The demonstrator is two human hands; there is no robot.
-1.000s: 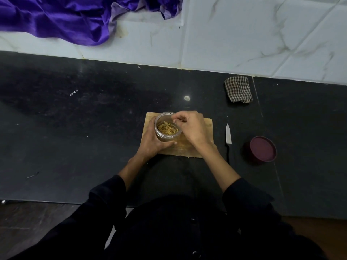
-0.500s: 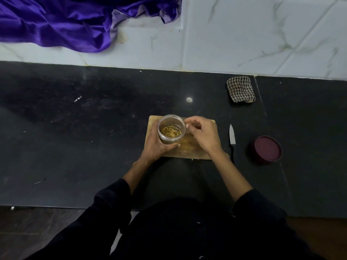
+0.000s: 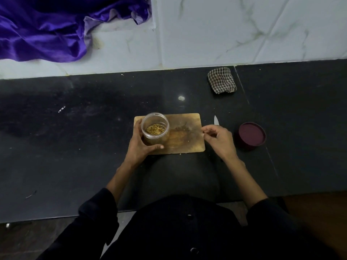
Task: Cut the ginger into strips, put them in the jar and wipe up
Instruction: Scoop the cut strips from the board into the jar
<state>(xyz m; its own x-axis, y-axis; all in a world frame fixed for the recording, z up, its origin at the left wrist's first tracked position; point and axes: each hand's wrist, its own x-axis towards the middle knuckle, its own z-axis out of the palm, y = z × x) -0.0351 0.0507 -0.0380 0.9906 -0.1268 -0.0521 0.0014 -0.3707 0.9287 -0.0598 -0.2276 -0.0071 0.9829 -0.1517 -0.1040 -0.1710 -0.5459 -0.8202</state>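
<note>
The left hand (image 3: 139, 145) grips the jar (image 3: 155, 128), fingers curled round its far-left wall and thumb wrapped across its near side. The jar is clear, open-topped and upright on the left end of the cutting board (image 3: 185, 139); ginger strips (image 3: 155, 129) lie in a layer at its bottom. The right hand (image 3: 218, 139) hovers at the board's right edge, at 3 o'clock from the jar, with fingers loosely curled and thumb close to the fingertips; whether it pinches anything cannot be told. The two hands are apart, with the bare, stained middle of the board between them. A few small scraps lie on the board surface near its centre. The knife (image 3: 216, 120) lies on the bench (image 3: 84, 147) just beyond the right hand, blade tip pointing to 12 o'clock, handle hidden under the hand. The maroon lid (image 3: 251, 136) rests on the bench at 3 o'clock from the right hand, near but not touching it. A folded checked cloth (image 3: 221, 80) lies at 1 o'clock from the board, near the tiled wall (image 3: 244, 30). A purple fabric (image 3: 43, 32) is draped at 10 o'clock, well apart from the board.
</note>
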